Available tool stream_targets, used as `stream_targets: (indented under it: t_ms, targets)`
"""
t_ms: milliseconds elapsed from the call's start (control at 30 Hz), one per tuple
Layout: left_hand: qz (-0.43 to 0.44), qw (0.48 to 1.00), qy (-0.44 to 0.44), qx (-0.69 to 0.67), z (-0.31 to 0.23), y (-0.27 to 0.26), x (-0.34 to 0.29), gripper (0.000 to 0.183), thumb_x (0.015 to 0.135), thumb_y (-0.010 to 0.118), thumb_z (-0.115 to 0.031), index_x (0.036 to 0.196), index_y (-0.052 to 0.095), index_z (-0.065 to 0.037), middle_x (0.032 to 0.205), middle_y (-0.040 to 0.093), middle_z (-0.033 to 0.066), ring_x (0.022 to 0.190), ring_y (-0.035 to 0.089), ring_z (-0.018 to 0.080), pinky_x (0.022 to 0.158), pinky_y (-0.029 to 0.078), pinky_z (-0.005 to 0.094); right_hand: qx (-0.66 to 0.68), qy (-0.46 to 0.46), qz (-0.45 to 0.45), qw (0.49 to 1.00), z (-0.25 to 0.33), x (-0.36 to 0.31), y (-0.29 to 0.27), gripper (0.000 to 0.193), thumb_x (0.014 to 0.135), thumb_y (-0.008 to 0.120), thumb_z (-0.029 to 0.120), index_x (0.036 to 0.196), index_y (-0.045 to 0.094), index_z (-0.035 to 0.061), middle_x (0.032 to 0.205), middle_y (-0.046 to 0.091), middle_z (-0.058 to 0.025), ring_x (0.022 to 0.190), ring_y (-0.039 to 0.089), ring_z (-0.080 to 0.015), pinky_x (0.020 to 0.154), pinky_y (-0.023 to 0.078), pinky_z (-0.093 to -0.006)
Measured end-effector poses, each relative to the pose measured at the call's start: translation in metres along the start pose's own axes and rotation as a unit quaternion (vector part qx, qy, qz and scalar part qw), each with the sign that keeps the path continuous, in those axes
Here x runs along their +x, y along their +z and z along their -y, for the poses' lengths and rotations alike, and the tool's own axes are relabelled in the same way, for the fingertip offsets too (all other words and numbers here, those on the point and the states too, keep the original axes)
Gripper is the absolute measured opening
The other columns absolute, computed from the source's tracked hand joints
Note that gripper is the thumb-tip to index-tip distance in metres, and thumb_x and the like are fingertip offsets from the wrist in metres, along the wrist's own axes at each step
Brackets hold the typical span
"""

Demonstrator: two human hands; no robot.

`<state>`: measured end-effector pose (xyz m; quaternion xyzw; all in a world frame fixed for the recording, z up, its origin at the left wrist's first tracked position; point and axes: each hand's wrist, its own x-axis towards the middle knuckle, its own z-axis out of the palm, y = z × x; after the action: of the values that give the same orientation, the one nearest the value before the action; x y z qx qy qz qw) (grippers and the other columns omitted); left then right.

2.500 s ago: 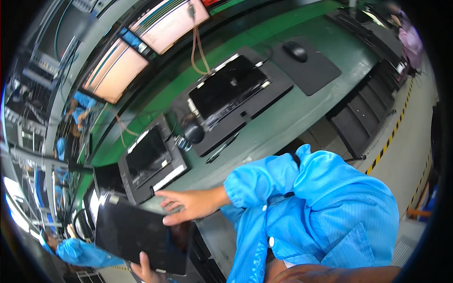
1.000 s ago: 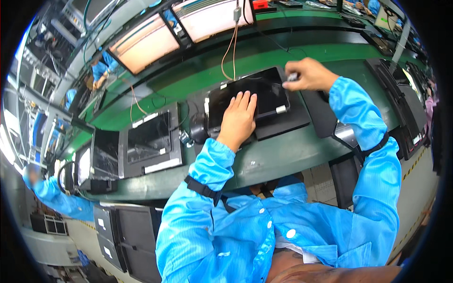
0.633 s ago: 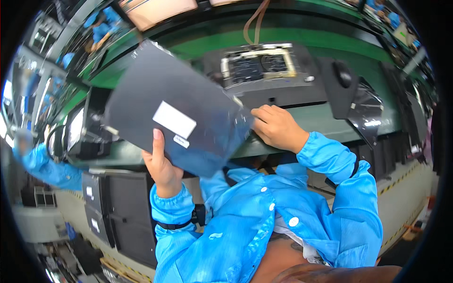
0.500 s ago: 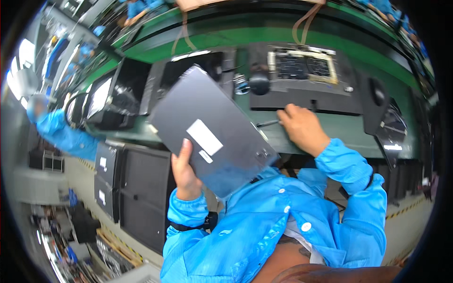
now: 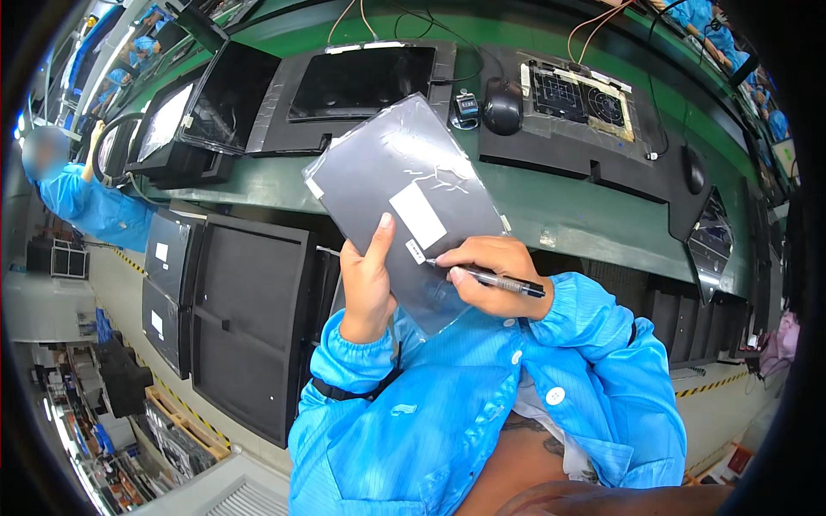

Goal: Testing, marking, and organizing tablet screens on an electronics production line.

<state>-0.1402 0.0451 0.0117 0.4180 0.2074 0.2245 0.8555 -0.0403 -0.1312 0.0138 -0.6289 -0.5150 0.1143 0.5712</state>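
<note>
Grey and glossy, a flat panel in a clear plastic bag [image 5: 404, 185] stands tilted above the green workbench [image 5: 568, 211], held near its lower edge. The left hand [image 5: 368, 284] grips that edge from the left, thumb pressed up the face beside a white rectangular label [image 5: 418, 216] near the panel's middle. A second, smaller white sticker [image 5: 416, 252] sits just below that label. The right hand [image 5: 486, 275] is closed around a dark pen [image 5: 490, 277], whose tip touches the panel right beside the small sticker. Both sleeves are bright blue.

Behind the panel, on the workbench, lies a dark screen in a black tray [image 5: 361, 82]. To the panel's right sit a small grey counter [image 5: 465, 107], a black mouse [image 5: 502, 105] and a black fixture with a circuit board [image 5: 578, 93]. To the panel's left, more dark screens [image 5: 225, 99] lean on the bench, and black foam trays [image 5: 249, 318] stand upright below its front edge. Far left of the panel, another person in a blue coat [image 5: 86, 202] works at the same bench
</note>
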Motion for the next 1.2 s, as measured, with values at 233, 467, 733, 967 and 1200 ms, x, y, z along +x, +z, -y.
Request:
stream_targets:
  t_ms: [233, 467, 733, 967, 1200]
  targets:
    - [0.0, 0.999, 0.023, 0.036, 0.0, 0.003, -0.003, 0.031, 0.105, 0.06, -0.017, 0.129, 0.059, 0.001, 0.119, 0.069, 0.0124, 0.102, 0.07, 0.0195, 0.086, 0.058, 0.0321, 0.0, -0.006, 0.006, 1.0, 0.0, 0.002, 0.005, 0.018, 0.084, 0.068, 0.005, 0.102, 0.072, 0.0009, 0.083, 0.071, -0.0116, 0.07, 0.069, -0.0259, 0.064, 0.054, -0.0363]
    - [-0.129, 0.988, 0.057, 0.055, -0.04, -0.023, -0.035, 0.034, 0.102, 0.065, -0.018, 0.129, 0.061, 0.001, 0.119, 0.069, 0.0114, 0.103, 0.069, 0.0198, 0.089, 0.056, 0.0338, -0.227, -0.02, -0.163, 0.96, -0.017, -0.013, -0.048, 0.031, 0.084, 0.069, 0.0, 0.115, 0.066, 0.0024, 0.101, 0.066, -0.0153, 0.083, 0.065, -0.0307, 0.072, 0.052, -0.0374]
    - [-0.231, 0.97, 0.042, -0.065, -0.121, -0.19, -0.063, 0.043, 0.104, 0.059, -0.02, 0.137, 0.05, 0.004, 0.129, 0.064, 0.019, 0.111, 0.067, 0.0332, 0.1, 0.055, 0.0472, -0.514, 0.133, -0.088, 0.843, -0.04, -0.04, -0.112, 0.031, 0.091, 0.065, 0.005, 0.122, 0.066, 0.0029, 0.102, 0.061, -0.0133, 0.087, 0.067, -0.0345, 0.073, 0.053, -0.0423]
    - [-0.272, 0.934, 0.037, 0.228, -0.134, -0.311, -0.048, 0.049, 0.089, 0.052, -0.002, 0.136, 0.052, 0.008, 0.138, 0.057, 0.0225, 0.128, 0.056, 0.0349, 0.114, 0.042, 0.0422, -0.423, 0.068, -0.147, 0.891, -0.036, -0.054, -0.116, 0.035, 0.088, 0.071, 0.015, 0.121, 0.067, 0.0041, 0.097, 0.067, -0.0154, 0.087, 0.067, -0.0352, 0.073, 0.054, -0.0444]
    - [-0.444, 0.525, 0.317, 0.653, -0.129, -0.174, -0.024, 0.045, 0.101, 0.063, -0.023, 0.132, 0.057, 0.009, 0.12, 0.067, 0.0239, 0.103, 0.068, 0.0344, 0.096, 0.054, 0.0443, -0.585, 0.141, -0.296, 0.742, -0.014, -0.145, -0.229, 0.045, 0.084, 0.077, 0.027, 0.121, 0.066, 0.0028, 0.112, 0.064, -0.0147, 0.107, 0.06, -0.0341, 0.091, 0.048, -0.046]
